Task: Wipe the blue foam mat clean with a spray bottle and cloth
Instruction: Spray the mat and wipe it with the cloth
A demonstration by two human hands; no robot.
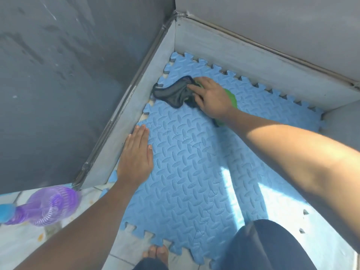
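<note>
A blue foam mat (187, 172) with a raised diamond pattern and jigsaw edges covers the floor in a corner. My right hand (211, 98) presses down on a dark grey and green cloth (173, 93) at the mat's far left corner, fingers closed over its bunched part. My left hand (136, 156) lies flat and empty on the mat's left edge, fingers together, against the low ledge. A purple see-through spray bottle (48, 205) with a blue top stands off the mat on the tiled floor at the lower left.
Grey walls with a pale low ledge (124, 133) close in the mat on the left and far side. My bare foot (156, 254) rests on white floor tiles at the near edge, and my knee in dark cloth (268, 246) is over the mat.
</note>
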